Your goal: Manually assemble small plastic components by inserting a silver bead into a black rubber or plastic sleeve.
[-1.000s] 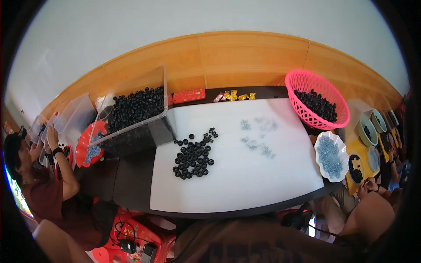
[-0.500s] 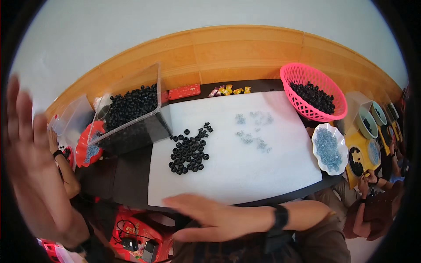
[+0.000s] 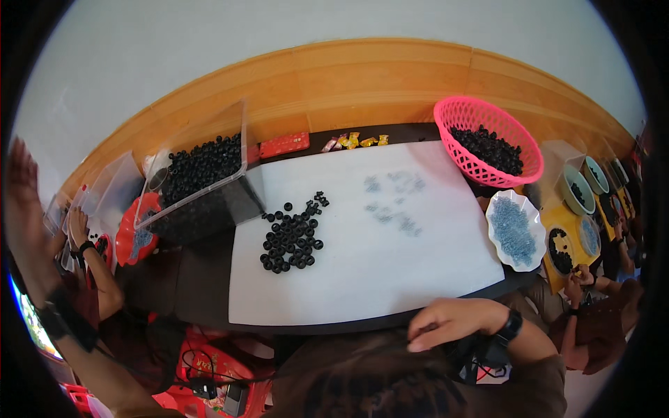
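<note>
My left hand [image 3: 29, 216] is raised at the far left edge, blurred, with its fingers stretched out and nothing seen in them. A black band [image 3: 66, 317] circles that wrist. Over my lap, just off the near edge of the white foam sheet [image 3: 334, 292], hovers my right hand [image 3: 449, 324]. Its fingers are loosely bent, the thumb stands apart, and no object shows in it. On the sheet's left side lies a pile of black ring-shaped beads [image 3: 289, 240], with a few small black knobbly pieces [image 3: 317, 203] at its upper right. Small clear bluish pieces [image 3: 397, 212] are scattered right of centre.
A clear bin of black beads [image 3: 209, 164] stands back left, beside a red dish [image 3: 125, 240]. At right are a pink basket [image 3: 453, 143] and a white scalloped dish [image 3: 496, 240]. Wrapped sweets [image 3: 353, 141] lie behind the sheet. Other people [image 3: 97, 272] work on both sides.
My right hand has moved right, away from the sheet's near left edge, and its fingers have bent. My left hand has shifted farther toward the left edge. The beads look unchanged.
</note>
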Demonstrator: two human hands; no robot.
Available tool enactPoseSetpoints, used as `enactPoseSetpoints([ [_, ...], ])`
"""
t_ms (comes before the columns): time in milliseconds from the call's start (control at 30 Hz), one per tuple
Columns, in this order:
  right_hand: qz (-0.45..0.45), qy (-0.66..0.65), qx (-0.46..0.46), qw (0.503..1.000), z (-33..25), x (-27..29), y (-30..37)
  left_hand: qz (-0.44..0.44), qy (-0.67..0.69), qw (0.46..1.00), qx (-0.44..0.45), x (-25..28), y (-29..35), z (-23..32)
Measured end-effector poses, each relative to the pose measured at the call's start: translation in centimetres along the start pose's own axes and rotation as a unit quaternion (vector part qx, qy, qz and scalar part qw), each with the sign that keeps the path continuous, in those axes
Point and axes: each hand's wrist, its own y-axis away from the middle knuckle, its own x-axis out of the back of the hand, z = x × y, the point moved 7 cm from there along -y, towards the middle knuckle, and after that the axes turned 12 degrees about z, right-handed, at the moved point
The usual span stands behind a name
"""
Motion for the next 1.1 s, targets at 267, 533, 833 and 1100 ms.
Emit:
enactPoseSetpoints([
  [267, -0.020, -0.088, 0.045, 0.995, 3.3, -1.2, 4.9, -0.294, -0.357, 0.857, 0.229, 2.6, 23.6, -18.6],
  [533, -0.095, -0.022, 0.191, 0.977, 0.8, -0.6, 1.1, -0.371, -0.481, 0.794, -0.025, 0.1, 31.7, -20.5],
  [833, -0.150, 0.090, 0.260, 0.950, -1.9, 0.3, -1.8, -0.329, -0.495, 0.804, -0.009, 1.3, 31.6, -20.5],
  [1100, -0.292, -0.079, 0.011, 0.953, -1.6, -2.4, -8.0, -0.347, -0.494, 0.797, -0.009, 0.6, 31.6, -21.3],
])
